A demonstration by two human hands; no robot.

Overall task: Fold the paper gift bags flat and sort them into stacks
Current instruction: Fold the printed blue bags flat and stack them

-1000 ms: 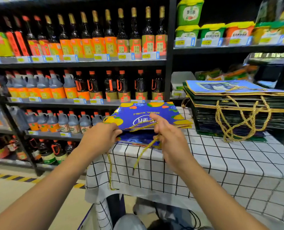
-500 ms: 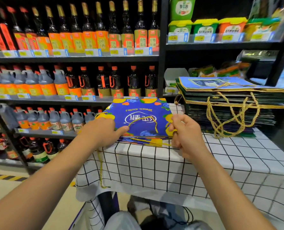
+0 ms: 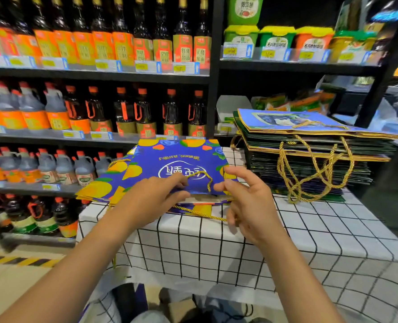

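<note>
Item: flat blue paper gift bag printed with orange fruit and white lettering [image 3: 170, 166], lying uppermost on a low stack of matching blue bags [image 3: 104, 192] at the near left edge of the tabletop covered in white cloth with a black grid [image 3: 309, 229]. Its gold twisted-cord handle [image 3: 203, 179] lay looped over the near end of the top face. A second gold cord [image 3: 198, 213] ran along the front edge of the stack beneath.

Left hand [image 3: 151, 201]: rested on the near end of the top bag, fingers curled at its front edge, thumb extended beneath toward the lower bags. Whether it actually pinched the bag's edge could not be told.

Right hand [image 3: 246, 206]: positioned at the bag's near right corner, fingers loosely spread, index finger [image 3: 242, 174] extended over the corner, thumb pointing toward the cord handle. It gripped nothing visible.

Also on the tabletop, well apart to the right: a tall stack of folded dark green and blue gift bags with gold edging [image 3: 309, 155], their gold rope handles [image 3: 314, 173] hanging tangled down the front.

Background: black shop shelving [image 3: 213, 89] carrying dark sauce bottles with orange labels [image 3: 123, 47], grey jugs with red caps [image 3: 53, 166], and green and orange tubs [image 3: 277, 40].
</note>
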